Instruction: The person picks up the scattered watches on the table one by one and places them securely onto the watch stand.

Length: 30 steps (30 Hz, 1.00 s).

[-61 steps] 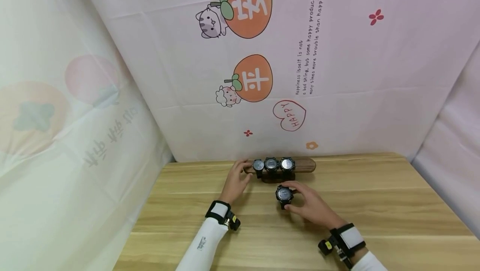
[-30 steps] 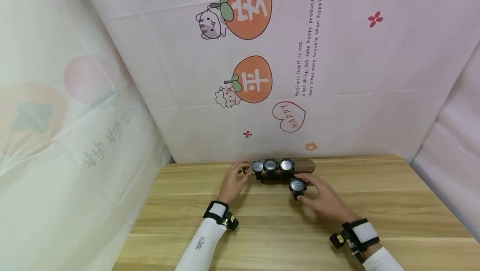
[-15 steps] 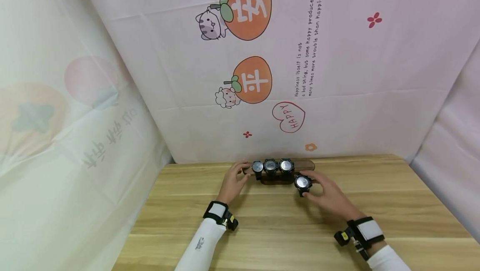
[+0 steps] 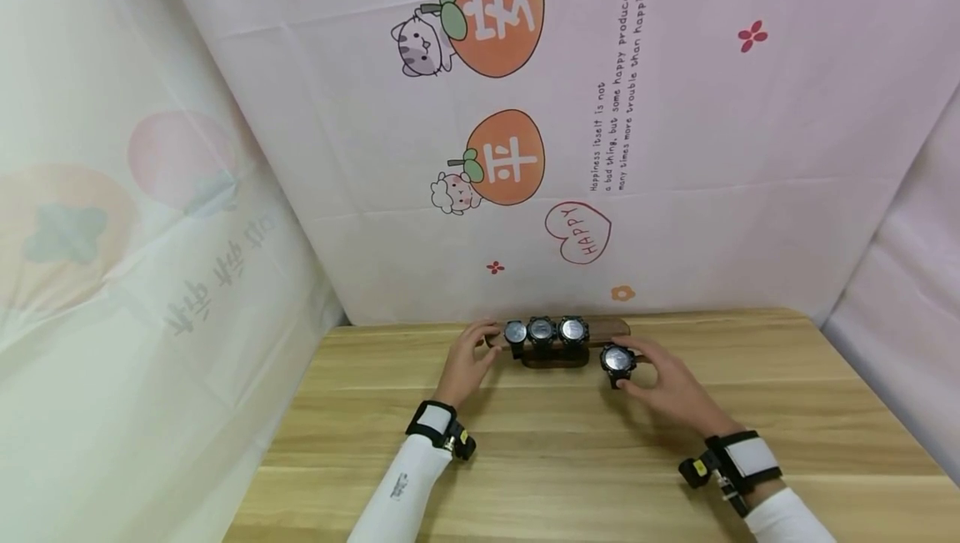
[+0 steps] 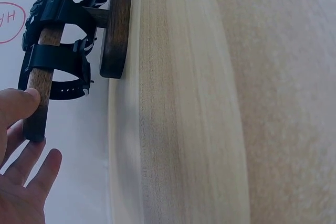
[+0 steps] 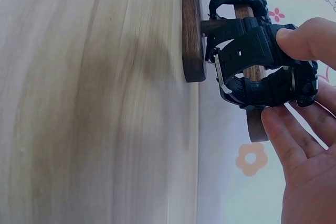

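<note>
A dark wooden watch stand point(image 4: 609, 329) stands at the table's back edge, with 3 black wristwatches point(image 4: 542, 330) looped round its bar, from the left end to the middle. My left hand point(image 4: 467, 366) holds the bar's left end; in the left wrist view the thumb point(image 5: 21, 103) lies on the bar with fingers behind it. Between thumb and fingers my right hand point(image 4: 663, 380) pinches another black wristwatch point(image 4: 617, 358), its strap fastened in a loop. That watch hangs in front of the bar's right end. In the right wrist view the bar point(image 6: 256, 73) shows through the loop's opening.
The stand's base point(image 6: 193, 35) rests on the wood-grain table point(image 4: 525, 460). Behind the table hangs a printed white cloth point(image 4: 712, 151), with more cloth point(image 4: 112, 318) along the left side.
My right hand has carried its watch rightward and away from me, from before the middle of the stand to near the bar's right end. The left hand has barely moved.
</note>
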Each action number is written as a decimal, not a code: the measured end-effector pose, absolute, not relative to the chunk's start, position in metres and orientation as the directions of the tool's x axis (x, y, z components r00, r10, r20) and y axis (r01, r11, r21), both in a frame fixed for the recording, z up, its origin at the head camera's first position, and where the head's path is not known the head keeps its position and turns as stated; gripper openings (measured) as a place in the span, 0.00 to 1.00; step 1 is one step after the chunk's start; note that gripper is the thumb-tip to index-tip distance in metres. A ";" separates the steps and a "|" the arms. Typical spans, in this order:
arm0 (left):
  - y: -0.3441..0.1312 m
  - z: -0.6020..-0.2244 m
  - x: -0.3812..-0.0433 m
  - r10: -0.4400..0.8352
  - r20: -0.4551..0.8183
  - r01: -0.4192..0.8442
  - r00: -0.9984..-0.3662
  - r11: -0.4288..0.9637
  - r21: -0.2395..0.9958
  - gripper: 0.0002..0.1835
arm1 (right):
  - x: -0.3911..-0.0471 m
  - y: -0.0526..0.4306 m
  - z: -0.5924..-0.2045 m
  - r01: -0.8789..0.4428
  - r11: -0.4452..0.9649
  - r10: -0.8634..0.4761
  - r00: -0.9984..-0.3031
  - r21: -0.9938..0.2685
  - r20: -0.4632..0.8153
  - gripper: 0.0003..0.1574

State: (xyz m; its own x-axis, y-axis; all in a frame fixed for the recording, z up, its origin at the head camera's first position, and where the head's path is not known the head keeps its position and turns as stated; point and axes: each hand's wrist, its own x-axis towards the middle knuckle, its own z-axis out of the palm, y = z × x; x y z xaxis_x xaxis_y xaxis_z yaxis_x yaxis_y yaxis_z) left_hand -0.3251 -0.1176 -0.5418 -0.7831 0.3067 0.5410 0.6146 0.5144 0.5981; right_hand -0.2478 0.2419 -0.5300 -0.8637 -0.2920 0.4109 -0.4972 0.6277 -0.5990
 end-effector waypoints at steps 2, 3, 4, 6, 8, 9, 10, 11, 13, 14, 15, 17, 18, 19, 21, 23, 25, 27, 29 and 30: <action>-0.118 -0.542 -0.326 0.310 0.549 0.624 -0.776 0.510 0.593 0.17 | -0.248 0.243 -0.530 -0.497 0.628 -0.294 -0.864 -0.599 0.409 0.46; -0.118 -0.542 -0.326 0.312 0.552 0.627 -0.773 0.507 0.591 0.17 | -0.249 0.244 -0.531 -0.495 0.630 -0.292 -0.865 -0.599 0.408 0.46; -0.118 -0.541 -0.326 0.314 0.554 0.630 -0.771 0.506 0.590 0.17 | -0.249 0.245 -0.531 -0.497 0.630 -0.296 -0.864 -0.597 0.407 0.46; -0.117 -0.541 -0.327 0.313 0.554 0.629 -0.771 0.504 0.591 0.17 | -0.249 0.246 -0.531 -0.501 0.631 -0.301 -0.862 -0.592 0.408 0.46; -0.117 -0.541 -0.326 0.314 0.550 0.627 -0.774 0.505 0.593 0.17 | -0.250 0.248 -0.531 -0.508 0.632 -0.304 -0.857 -0.585 0.416 0.46; -0.117 -0.540 -0.326 0.313 0.547 0.624 -0.776 0.507 0.595 0.17 | -0.250 0.248 -0.531 -0.508 0.634 -0.300 -0.857 -0.583 0.420 0.46; -0.117 -0.540 -0.326 0.314 0.547 0.624 -0.776 0.508 0.594 0.17 | -0.250 0.249 -0.531 -0.510 0.635 -0.298 -0.855 -0.581 0.424 0.46; -0.117 -0.539 -0.326 0.313 0.546 0.623 -0.777 0.508 0.595 0.17 | -0.250 0.250 -0.531 -0.510 0.639 -0.295 -0.854 -0.577 0.428 0.46; -0.116 -0.539 -0.326 0.314 0.547 0.623 -0.776 0.510 0.592 0.17 | -0.250 0.252 -0.530 -0.510 0.642 -0.287 -0.852 -0.573 0.437 0.45; -0.116 -0.539 -0.326 0.314 0.547 0.624 -0.776 0.511 0.591 0.17 | -0.250 0.253 -0.530 -0.507 0.644 -0.282 -0.853 -0.573 0.439 0.45; -0.116 -0.539 -0.326 0.314 0.548 0.624 -0.776 0.511 0.591 0.17 | -0.250 0.254 -0.530 -0.505 0.647 -0.277 -0.854 -0.572 0.440 0.45; -0.116 -0.539 -0.326 0.315 0.548 0.625 -0.775 0.512 0.589 0.17 | -0.250 0.257 -0.529 -0.504 0.649 -0.274 -0.854 -0.570 0.443 0.45; -0.116 -0.539 -0.326 0.316 0.548 0.625 -0.775 0.512 0.589 0.17 | -0.250 0.258 -0.529 -0.505 0.648 -0.272 -0.853 -0.570 0.446 0.45; -0.115 -0.539 -0.326 0.317 0.550 0.628 -0.773 0.512 0.587 0.17 | -0.250 0.259 -0.528 -0.504 0.648 -0.271 -0.853 -0.571 0.446 0.45; -0.115 -0.539 -0.325 0.318 0.550 0.628 -0.772 0.510 0.588 0.17 | -0.250 0.261 -0.529 -0.510 0.646 -0.269 -0.848 -0.568 0.456 0.45; -0.116 -0.538 -0.325 0.317 0.546 0.624 -0.776 0.511 0.590 0.17 | -0.250 0.263 -0.529 -0.517 0.642 -0.267 -0.843 -0.566 0.467 0.45; -0.116 -0.537 -0.324 0.316 0.541 0.620 -0.780 0.511 0.595 0.17 | -0.251 0.265 -0.531 -0.524 0.639 -0.265 -0.837 -0.564 0.478 0.46; -0.116 -0.537 -0.324 0.314 0.534 0.614 -0.785 0.512 0.601 0.17 | -0.252 0.267 -0.531 -0.519 0.637 -0.255 -0.840 -0.571 0.479 0.46; -0.117 -0.537 -0.324 0.315 0.530 0.611 -0.787 0.510 0.605 0.17 | -0.252 0.269 -0.531 -0.512 0.638 -0.250 -0.844 -0.575 0.474 0.46; -0.117 -0.537 -0.325 0.316 0.529 0.611 -0.788 0.510 0.605 0.17 | -0.252 0.269 -0.531 -0.509 0.640 -0.247 -0.846 -0.575 0.473 0.46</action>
State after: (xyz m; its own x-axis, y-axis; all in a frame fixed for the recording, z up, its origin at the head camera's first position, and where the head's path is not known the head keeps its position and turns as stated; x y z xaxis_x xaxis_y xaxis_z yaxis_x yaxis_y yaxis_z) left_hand -0.3246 -0.1170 -0.5374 -0.7875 0.3157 0.5293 0.6112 0.5099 0.6053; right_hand -0.2520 0.2692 -0.5313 -0.8458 -0.2468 0.4729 -0.5086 0.6405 -0.5754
